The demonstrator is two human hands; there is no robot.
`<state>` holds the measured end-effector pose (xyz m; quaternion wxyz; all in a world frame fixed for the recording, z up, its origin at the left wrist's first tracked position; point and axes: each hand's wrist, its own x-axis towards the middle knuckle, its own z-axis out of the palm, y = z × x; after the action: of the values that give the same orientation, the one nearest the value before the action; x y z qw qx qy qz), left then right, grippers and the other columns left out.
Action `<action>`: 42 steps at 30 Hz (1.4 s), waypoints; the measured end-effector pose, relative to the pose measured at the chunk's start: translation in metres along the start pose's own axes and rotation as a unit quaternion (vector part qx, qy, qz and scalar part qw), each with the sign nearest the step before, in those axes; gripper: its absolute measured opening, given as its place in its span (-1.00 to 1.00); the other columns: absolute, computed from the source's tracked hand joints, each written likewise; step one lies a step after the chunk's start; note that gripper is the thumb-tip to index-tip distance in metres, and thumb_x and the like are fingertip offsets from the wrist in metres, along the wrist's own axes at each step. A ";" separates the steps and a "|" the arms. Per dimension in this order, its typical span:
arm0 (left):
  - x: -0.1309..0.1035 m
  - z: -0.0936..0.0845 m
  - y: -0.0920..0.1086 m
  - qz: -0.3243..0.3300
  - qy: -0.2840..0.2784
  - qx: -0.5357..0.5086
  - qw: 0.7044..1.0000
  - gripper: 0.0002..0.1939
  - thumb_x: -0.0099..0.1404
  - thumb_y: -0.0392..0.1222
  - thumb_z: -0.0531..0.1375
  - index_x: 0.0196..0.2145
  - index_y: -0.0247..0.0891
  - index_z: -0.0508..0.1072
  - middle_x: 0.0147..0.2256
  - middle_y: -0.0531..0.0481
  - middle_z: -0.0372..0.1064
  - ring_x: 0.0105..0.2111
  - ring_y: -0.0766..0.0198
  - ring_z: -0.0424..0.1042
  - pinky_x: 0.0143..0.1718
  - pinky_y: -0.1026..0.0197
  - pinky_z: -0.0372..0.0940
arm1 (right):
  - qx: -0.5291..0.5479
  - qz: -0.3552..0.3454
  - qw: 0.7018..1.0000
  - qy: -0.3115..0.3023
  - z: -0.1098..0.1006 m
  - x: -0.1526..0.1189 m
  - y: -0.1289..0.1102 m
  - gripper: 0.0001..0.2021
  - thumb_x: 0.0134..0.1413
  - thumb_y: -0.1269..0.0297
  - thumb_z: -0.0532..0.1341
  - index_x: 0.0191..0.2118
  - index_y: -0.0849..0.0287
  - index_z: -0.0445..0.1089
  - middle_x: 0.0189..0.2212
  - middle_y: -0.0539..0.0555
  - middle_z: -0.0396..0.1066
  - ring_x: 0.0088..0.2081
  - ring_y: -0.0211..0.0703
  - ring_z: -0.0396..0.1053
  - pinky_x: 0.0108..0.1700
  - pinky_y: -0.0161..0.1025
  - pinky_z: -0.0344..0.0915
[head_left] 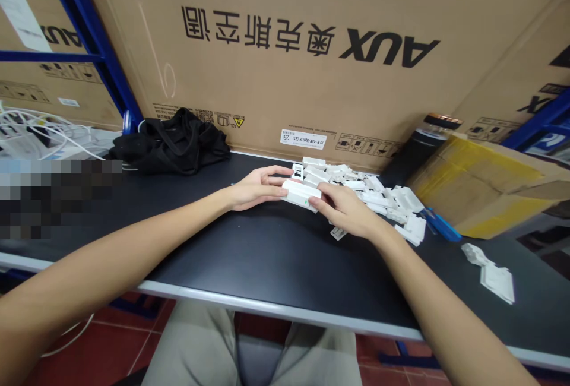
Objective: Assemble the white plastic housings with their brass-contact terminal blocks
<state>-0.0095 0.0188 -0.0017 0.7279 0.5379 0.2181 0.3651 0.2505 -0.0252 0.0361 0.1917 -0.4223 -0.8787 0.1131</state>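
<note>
Both hands meet over the black table (267, 255), holding a white case (300, 195) just above it. The left hand (256, 189) pinches the case's 9 o'clock end, thumb in front and fingers behind; the right hand (345, 208) grips the 3 o'clock end between thumb and bent fingers, the thumb beside a green mark.

From the case, a pile of loose white parts (376, 198) spreads from 12 round to 3 o'clock. A blue tool (445, 227) lies just past 3, against a taped box (467, 190); more white pieces (497, 282) sit toward 4. A black cloth (178, 142) is bunched at 10.

The case's visible face looks whole, but whether it is fully closed underneath cannot be told. With one case in hand and many parts loose, the work appears to be partway along, its exact stage unclear.
</note>
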 end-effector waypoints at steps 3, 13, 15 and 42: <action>-0.001 -0.001 0.000 -0.011 -0.023 0.017 1.000 -0.44 0.07 -0.30 0.50 0.03 -0.28 0.51 0.01 -0.20 0.54 -0.07 0.24 0.56 0.01 0.21 0.39 | 0.004 -0.021 1.000 0.014 -0.002 -0.001 0.000 -0.58 0.35 -0.07 0.05 -0.45 0.11 0.17 -0.53 -0.03 0.28 -0.49 -0.21 0.23 -0.38 -0.23 0.10; 0.001 -0.002 -0.005 -0.010 -0.011 0.029 0.999 -0.40 -0.04 -0.26 0.56 -0.02 -0.33 0.57 -0.11 -0.21 0.60 -0.15 0.22 0.59 -0.04 0.20 0.41 | -0.002 -0.027 0.999 0.030 -0.003 -0.003 0.002 -0.57 0.31 -0.10 0.11 -0.45 0.12 0.18 -0.52 -0.02 0.29 -0.49 -0.22 0.22 -0.38 -0.24 0.07; 0.000 -0.002 -0.005 -0.008 -0.008 0.028 1.000 -0.41 -0.05 -0.23 0.56 -0.03 -0.33 0.58 -0.12 -0.22 0.61 -0.16 0.20 0.59 -0.03 0.17 0.41 | 0.003 -0.028 0.999 0.031 -0.003 -0.003 0.002 -0.57 0.32 -0.10 0.09 -0.45 0.12 0.18 -0.52 -0.02 0.29 -0.48 -0.22 0.22 -0.38 -0.25 0.07; 0.002 0.003 -0.005 -0.018 0.016 0.051 0.998 -0.47 0.01 -0.15 0.54 -0.08 -0.35 0.58 -0.19 -0.15 0.60 -0.21 0.31 0.56 -0.14 0.30 0.41 | 0.006 0.041 0.999 0.001 0.002 -0.001 -0.002 -0.51 0.34 -0.14 0.00 -0.45 0.14 0.25 -0.56 -0.02 0.28 -0.51 -0.22 0.21 -0.41 -0.23 0.06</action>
<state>-0.0046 0.0176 -0.0057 0.7020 0.5644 0.2581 0.3492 0.2487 -0.0267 0.0345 0.1898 -0.4566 -0.8601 0.1255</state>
